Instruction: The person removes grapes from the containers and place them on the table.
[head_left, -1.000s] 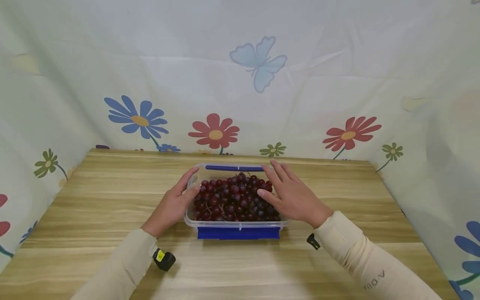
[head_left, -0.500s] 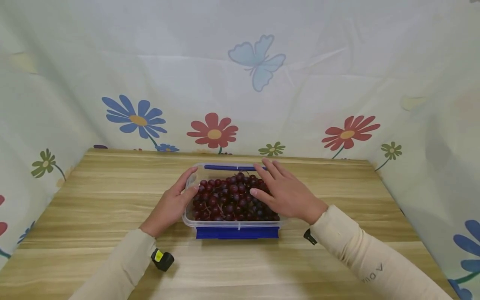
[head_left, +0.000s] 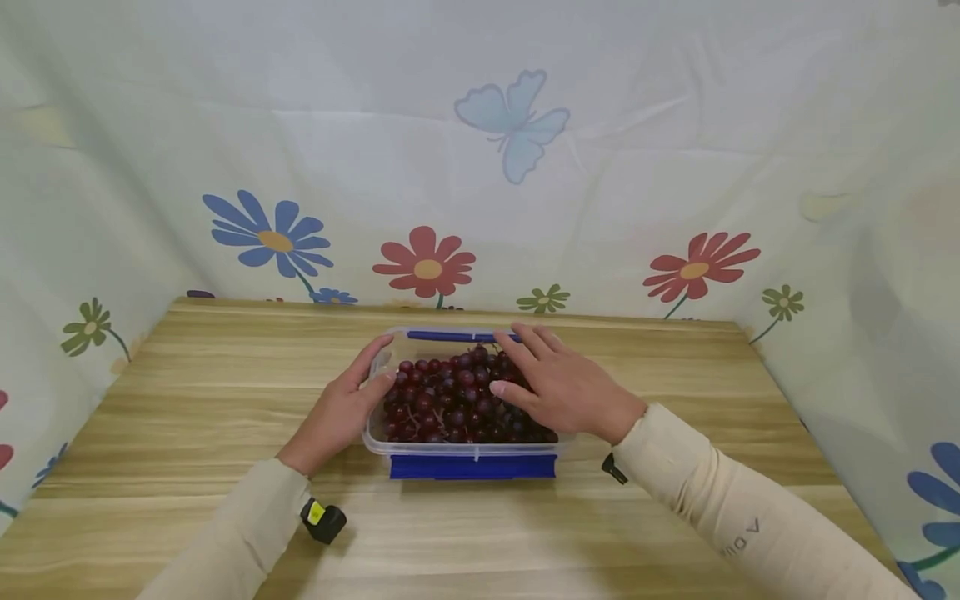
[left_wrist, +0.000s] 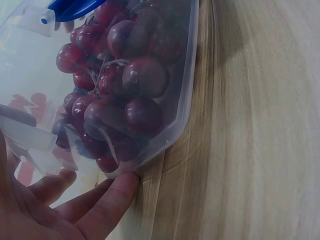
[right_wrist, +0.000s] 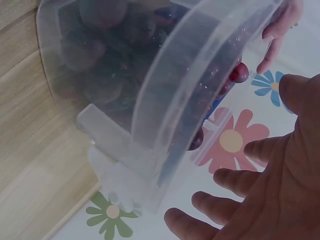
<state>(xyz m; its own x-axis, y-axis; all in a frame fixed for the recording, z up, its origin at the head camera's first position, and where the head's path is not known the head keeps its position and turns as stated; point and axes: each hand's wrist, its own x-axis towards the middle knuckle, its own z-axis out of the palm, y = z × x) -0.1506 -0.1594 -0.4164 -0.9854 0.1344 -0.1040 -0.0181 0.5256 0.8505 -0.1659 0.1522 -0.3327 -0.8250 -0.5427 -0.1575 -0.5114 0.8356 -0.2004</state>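
Note:
A clear plastic food container (head_left: pixel 379 444) with blue latches stands on the table, filled with dark red grapes (head_left: pixel 438 400). My left hand (head_left: pixel 337 412) holds its left end, thumb over the rim and fingers along the outer wall. In the left wrist view, the fingertips (left_wrist: pixel 122 185) meet the container's lower corner. My right hand (head_left: pixel 570 387) hovers palm down over the right part of the grapes, fingers spread and holding nothing. The right wrist view shows that hand (right_wrist: pixel 272 195) above the container rim, apart from the grapes. The hand hides the container's right end in the head view.
The wood-grain table (head_left: pixel 225 392) reaches back to a white curtain (head_left: pixel 360 158) printed with flowers and a butterfly, which also hangs on both sides. A blue latch (head_left: pixel 472 467) hangs down the container's front. Small black wrist cameras (head_left: pixel 324 522) sit under both sleeves.
My right hand has moved left over the grapes, from the container's right end further across it. The left hand and the container have stayed nearly in place.

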